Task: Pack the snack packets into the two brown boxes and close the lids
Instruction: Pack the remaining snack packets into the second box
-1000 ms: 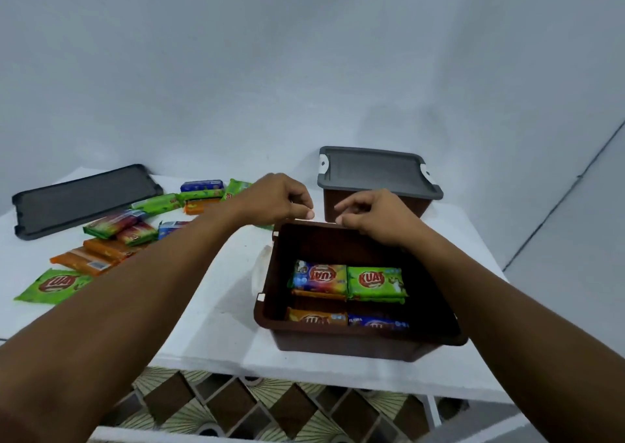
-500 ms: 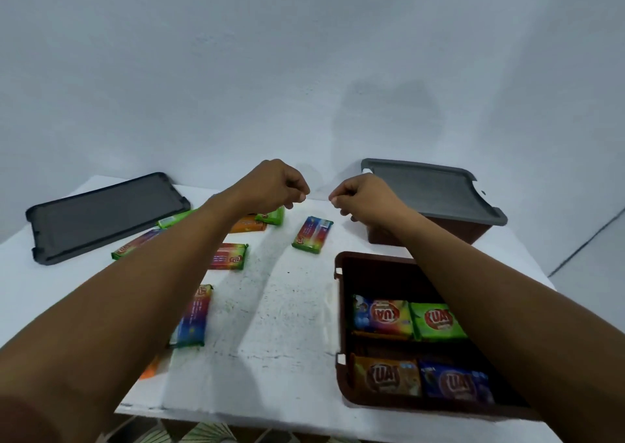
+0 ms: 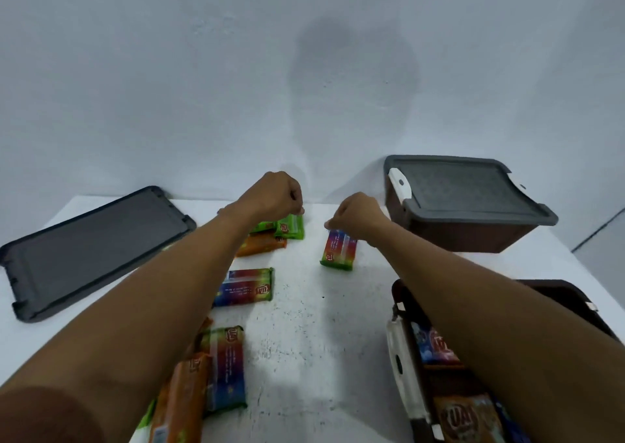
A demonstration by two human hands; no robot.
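a multicoloured foil snack packet [image 3: 338, 251] lies mid-table on the white table [image 3: 304, 341], its far end pinched by the curled fingers of the right hand [image 3: 360, 214]. the left hand [image 3: 274, 195], fingers curled, sits on a green snack packet [image 3: 291, 228]; whether it grips it i cannot tell. an open brown plastic box [image 3: 558, 287] is near right, and a grey-lidded brown box [image 3: 473, 236] is behind it.

Dim bluish light throws a soft shadow on the wall [image 3: 169, 70]; edges look stretched and slightly blurred.

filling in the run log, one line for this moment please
left hand at green packet, grip unclear | right hand pinches rainbow packet | near box open, far box lidded
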